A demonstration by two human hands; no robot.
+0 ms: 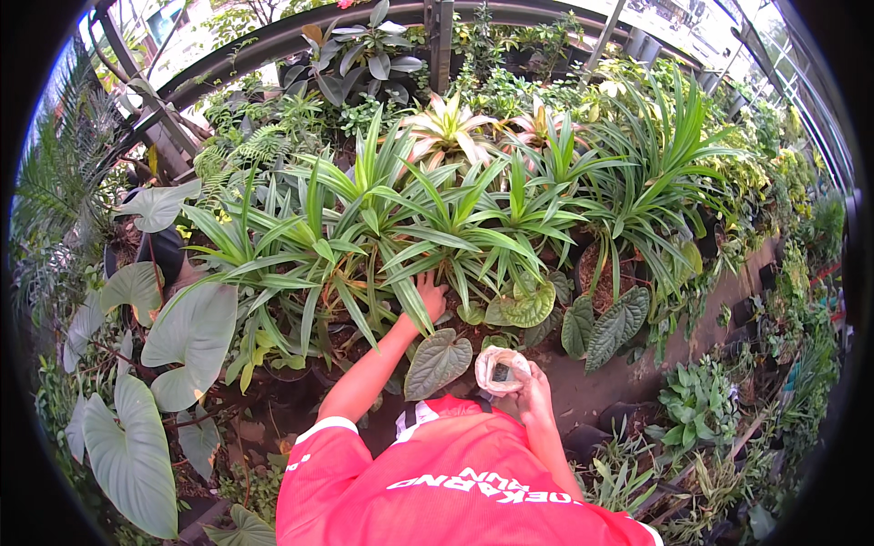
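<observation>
My left hand (430, 298) reaches in among the narrow striped leaves of a green plant (448, 227), close to its base. Its visible fingers look stretched out and apart, though leaves cover part of the hand. Nothing shows in its grasp. Lower and to the right, my right hand (534, 393) is closed around the side of a small whitish open-topped pouch or cup (492, 376). The opening faces up and shows something dark inside, too small to make out. A broad textured leaf (439, 364) hangs between my two hands.
Large grey-green leaves (189, 341) crowd the left side. Beyond the striped plants stand pinkish bromeliads (448, 129) and a metal railing (309, 35). A dark pot (605, 273) and crinkled leaves (618, 329) lie to the right. Low plants (696, 405) line the lower right.
</observation>
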